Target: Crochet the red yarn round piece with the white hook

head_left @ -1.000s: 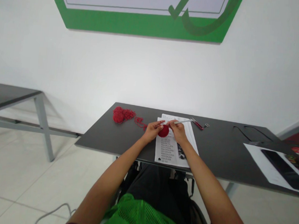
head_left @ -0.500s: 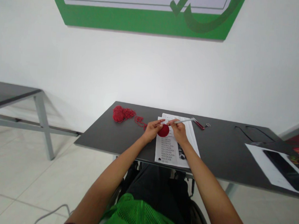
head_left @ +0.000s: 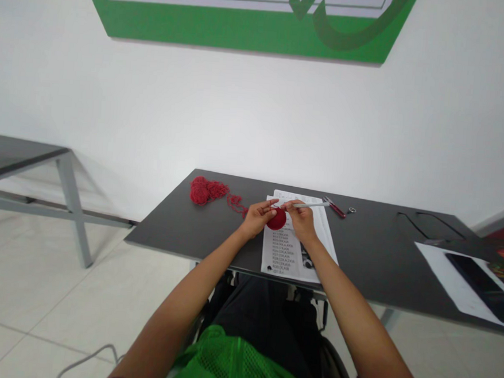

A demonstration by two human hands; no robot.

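A small round piece of red crochet work point(head_left: 277, 218) is pinched at its left edge by my left hand point(head_left: 257, 218), whose index finger points right. My right hand point(head_left: 301, 219) is closed around a crochet hook point(head_left: 313, 205) with a pale handle that sticks out to the right. The hook's tip is at the top of the red piece, too small to make out. From a loose ball of red yarn point(head_left: 200, 191) at the table's back left, a tangled strand runs to my left hand. Printed paper sheets point(head_left: 279, 260) lie beneath both hands.
Right of the sheets lie a dark red slim tool point(head_left: 337, 209) and a small metal ring-like item point(head_left: 352, 210). Eyeglasses point(head_left: 430, 227) and a dark phone-like slab point(head_left: 482, 286) on white paper point(head_left: 434, 268) are farther right. Another table point(head_left: 16, 158) stands at the left.
The crochet hook's handle has swung a little, its outer end now lower and more level. My left hand keeps its pinch on the red piece. The view has shifted slightly.
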